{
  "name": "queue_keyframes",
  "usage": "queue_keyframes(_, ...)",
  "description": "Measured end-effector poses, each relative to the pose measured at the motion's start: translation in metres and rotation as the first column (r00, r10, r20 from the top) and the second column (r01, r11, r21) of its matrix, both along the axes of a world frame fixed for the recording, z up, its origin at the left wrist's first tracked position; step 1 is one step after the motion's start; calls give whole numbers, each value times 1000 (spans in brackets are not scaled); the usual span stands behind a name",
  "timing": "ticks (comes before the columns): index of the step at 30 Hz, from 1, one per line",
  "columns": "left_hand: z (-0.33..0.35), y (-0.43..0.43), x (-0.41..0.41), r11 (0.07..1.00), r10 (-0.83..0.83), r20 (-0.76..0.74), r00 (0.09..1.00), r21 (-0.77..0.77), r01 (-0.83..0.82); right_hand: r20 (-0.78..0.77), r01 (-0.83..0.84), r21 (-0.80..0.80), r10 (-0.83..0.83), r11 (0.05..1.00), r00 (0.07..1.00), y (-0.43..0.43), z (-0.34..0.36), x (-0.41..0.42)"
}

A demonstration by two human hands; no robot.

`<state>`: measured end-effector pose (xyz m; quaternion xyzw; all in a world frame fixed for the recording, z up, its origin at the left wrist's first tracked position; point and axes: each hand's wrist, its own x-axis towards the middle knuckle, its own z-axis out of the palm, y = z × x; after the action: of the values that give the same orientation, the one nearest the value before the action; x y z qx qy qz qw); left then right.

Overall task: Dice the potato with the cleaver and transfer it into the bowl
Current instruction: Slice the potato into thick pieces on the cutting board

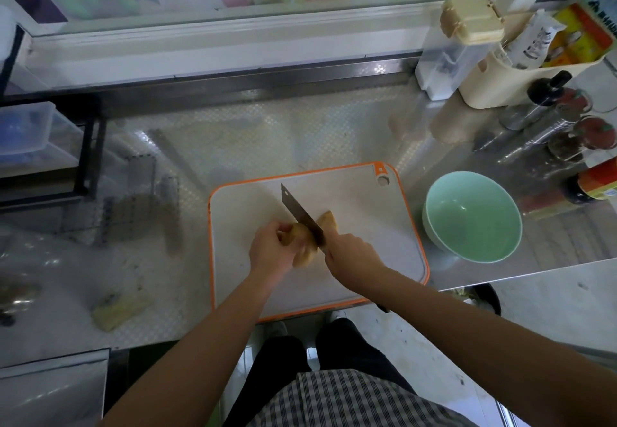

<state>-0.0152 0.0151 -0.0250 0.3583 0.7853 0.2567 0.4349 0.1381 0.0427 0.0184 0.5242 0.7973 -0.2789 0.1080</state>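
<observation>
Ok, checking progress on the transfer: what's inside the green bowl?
The bowl shows only its bare green inside; nothing covers it. The potato is on the cutting board, under the left hand and cleaver, partly hidden.

My left grip point(271, 248) and right grip point(350, 256) are bare. So are my left forearm point(213, 323) and right forearm point(460, 316), uncovered from the wrist as far up as I can see. At my middle hangs a checked garment point(350, 400), shirt or apron I cannot tell, with dark and pale lines crossing in small even squares and a loose, slightly rumpled hem. Beneath it my trousers point(283, 363) are plain black, one dark leg beside the other. Something pale shows down at my feet, too blurred to make out.
</observation>
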Motion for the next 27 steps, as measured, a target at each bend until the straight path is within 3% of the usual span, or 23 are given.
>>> queue_keyframes(5, 2, 1, -3, 1000, -26, 12, 1000, -3, 26, 113, -22, 22, 19, 1000, 993, -8, -17, -8)
queue_keyframes(8, 12, 10, -3, 999, -50, -99, 994, 16, 52, 152, -90, 86, 76, 992, 985, -11, -17, -8)
queue_keyframes(11, 29, 21, 1, 999, -15, -203, 979, 35, 22, 109, -106, 118, 93, 987, 990, -10, -13, -3)
queue_keyframes(15, 33, 36, 11, 991, -125, -267, 956, -73, 110, 54, -136, 195, 128, 971, 990, -6, -6, 8)
queue_keyframes(20, 36, 43, 20, 988, -152, -248, 957, 0, 157, -61, -3, 157, 13, 988, 998, 8, 0, 26)
queue_keyframes(24, 28, 29, 12, 988, -123, -403, 907, 41, 152, -134, -6, 147, 26, 989, 991, 3, 7, 26)
queue_keyframes(27, 19, 16, 9, 994, -94, -410, 907, 18, 112, -163, 38, 103, -21, 994, 986, -2, 8, 18)
